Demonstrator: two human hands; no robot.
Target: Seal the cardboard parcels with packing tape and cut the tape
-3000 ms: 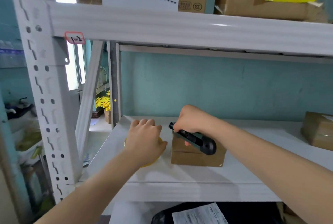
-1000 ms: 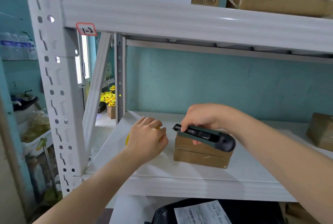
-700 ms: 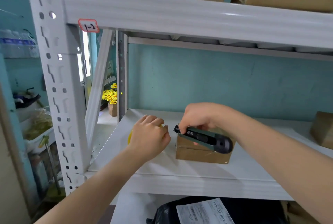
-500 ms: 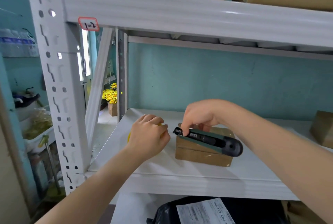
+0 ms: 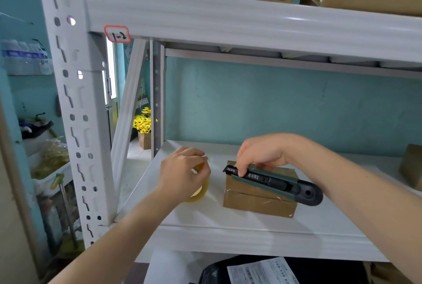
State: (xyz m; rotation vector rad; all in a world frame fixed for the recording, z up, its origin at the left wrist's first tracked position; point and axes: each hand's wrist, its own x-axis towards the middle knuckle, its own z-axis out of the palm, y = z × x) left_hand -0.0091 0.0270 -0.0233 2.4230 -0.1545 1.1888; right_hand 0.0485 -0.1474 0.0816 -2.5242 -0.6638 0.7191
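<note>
A small brown cardboard parcel (image 5: 258, 201) sits on the white shelf board (image 5: 228, 224), with clear tape shining across its front. My right hand (image 5: 262, 153) holds a dark green utility knife (image 5: 276, 184) by its front end, the knife lying slantwise over the parcel's top. My left hand (image 5: 182, 174) grips a yellowish roll of clear packing tape (image 5: 199, 192), lifted just left of the parcel; most of the roll is hidden behind my fingers. Whether a tape strip still joins roll and parcel is not visible.
A second brown box (image 5: 411, 167) stands at the shelf's right edge. The white upright post (image 5: 75, 112) rises close on the left. The upper shelf beam (image 5: 251, 23) hangs overhead, with cartons above it. A black bag with a shipping label (image 5: 258, 272) lies below the shelf.
My left hand has lifted the tape roll off the shelf and tilted it. My right hand has drawn the knife from the parcel's left edge rightward across its top.
</note>
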